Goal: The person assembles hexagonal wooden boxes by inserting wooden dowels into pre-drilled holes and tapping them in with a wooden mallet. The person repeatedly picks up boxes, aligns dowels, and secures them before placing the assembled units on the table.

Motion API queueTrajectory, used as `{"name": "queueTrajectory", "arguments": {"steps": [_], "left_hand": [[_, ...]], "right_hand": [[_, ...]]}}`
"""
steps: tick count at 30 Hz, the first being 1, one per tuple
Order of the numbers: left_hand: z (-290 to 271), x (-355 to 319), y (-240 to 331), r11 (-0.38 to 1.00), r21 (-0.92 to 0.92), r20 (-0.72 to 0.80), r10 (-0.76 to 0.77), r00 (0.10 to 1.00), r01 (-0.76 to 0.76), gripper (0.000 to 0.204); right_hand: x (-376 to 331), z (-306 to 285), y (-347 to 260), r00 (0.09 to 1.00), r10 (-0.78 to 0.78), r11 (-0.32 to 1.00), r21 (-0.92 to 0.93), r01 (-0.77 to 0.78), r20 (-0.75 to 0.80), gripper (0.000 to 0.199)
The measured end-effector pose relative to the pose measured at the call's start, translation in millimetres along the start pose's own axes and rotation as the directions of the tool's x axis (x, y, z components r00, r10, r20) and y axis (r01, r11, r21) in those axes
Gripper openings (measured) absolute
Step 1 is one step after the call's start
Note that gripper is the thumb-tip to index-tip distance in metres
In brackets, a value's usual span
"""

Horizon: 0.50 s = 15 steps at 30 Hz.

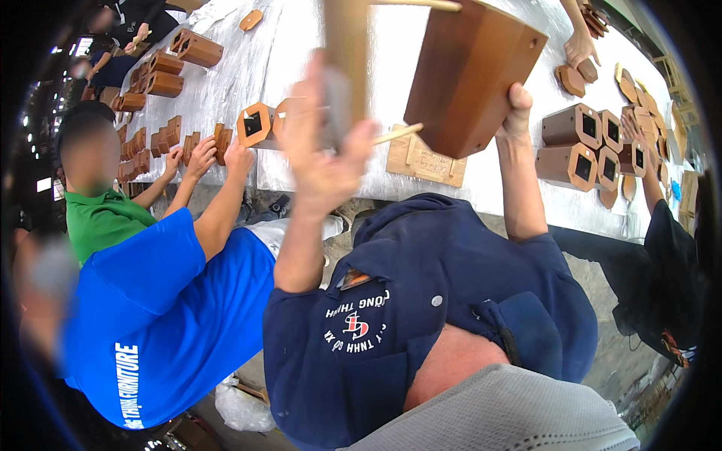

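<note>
My right hand (516, 113) grips the lower right edge of a large brown faceted wooden box (466, 75), held up above the table and tilted. Small round holes show near its edges. Close by on the left, my left hand (327, 154), blurred, has its fingers and thumb on either side of an upright wooden board (345, 60), also smeared. Two thin pale wooden dowels (398, 134) span the gap between board and box, one high and one low. Whether they are seated in both pieces I cannot tell.
A plastic-covered table (301, 26) runs across the front. Hollow hexagonal wooden boxes (571, 167) stack at right; more parts (184, 49) line the left. A flat pale wooden piece (426, 164) lies below the box. Co-workers' hands (201, 158) work on both sides.
</note>
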<state>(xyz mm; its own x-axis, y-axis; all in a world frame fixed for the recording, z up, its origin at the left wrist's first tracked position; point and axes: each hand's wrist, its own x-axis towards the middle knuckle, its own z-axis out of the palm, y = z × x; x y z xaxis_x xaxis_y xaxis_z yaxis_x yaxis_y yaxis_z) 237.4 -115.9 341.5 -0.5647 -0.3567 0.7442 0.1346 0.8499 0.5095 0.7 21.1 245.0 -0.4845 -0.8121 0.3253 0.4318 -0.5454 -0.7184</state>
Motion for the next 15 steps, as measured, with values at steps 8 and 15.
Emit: {"name": "queueTrajectory", "arguments": {"steps": [8,15], "left_hand": [[-68,-18,30,0.904,-0.338,-0.442,-0.398,0.804,0.262,0.078],[-21,-56,23,0.924,0.009,-0.097,-0.379,0.920,0.381,0.060]], "right_hand": [[36,-96,35,0.882,0.091,0.972,0.234,0.022,-0.463,0.086],[51,-55,16,0.893,0.338,0.837,0.529,-0.141,-0.296,0.085]]}}
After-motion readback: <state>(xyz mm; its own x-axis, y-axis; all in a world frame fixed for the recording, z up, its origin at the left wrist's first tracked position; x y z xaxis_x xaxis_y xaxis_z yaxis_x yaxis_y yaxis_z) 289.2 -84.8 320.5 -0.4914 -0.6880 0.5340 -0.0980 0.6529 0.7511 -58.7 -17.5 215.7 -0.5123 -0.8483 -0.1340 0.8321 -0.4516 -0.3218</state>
